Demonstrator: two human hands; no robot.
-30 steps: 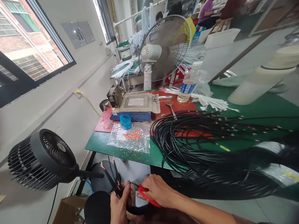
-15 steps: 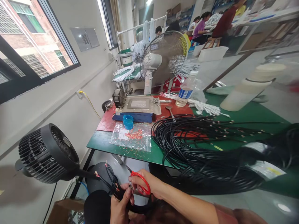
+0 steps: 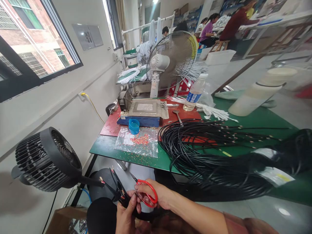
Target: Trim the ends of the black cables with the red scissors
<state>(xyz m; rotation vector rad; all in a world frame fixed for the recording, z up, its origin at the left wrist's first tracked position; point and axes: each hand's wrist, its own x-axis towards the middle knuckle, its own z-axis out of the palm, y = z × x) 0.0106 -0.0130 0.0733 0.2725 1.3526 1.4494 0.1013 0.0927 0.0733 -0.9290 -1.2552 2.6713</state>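
Observation:
In the head view, my left hand [image 3: 127, 213] is wrapped round a bundle of black cables [image 3: 118, 186] whose stripped ends, with small coloured wires, point up and to the left. My right hand [image 3: 152, 191] holds red-handled scissors [image 3: 154, 196], with the fingers through the loops and the blades pointing up and left. The fingertips of both hands meet at the cable bundle, and what lies between them is too small to make out. On the green table, a large heap of black cables [image 3: 185, 152] lies beyond my right forearm.
A clear plastic bag [image 3: 151, 149] with red wire scraps lies on the green table [image 3: 104, 146], beside a blue cup [image 3: 134, 126]. Behind stand a blue-based heating device [image 3: 148, 122], a water bottle [image 3: 193, 94] and a large fan [image 3: 161, 63]. A black fan [image 3: 50, 159] stands left.
The view has shifted slightly. Both hands stay together at the bundle, and the cable ends have spread or tilted a little. My grip on the scissors is the same.

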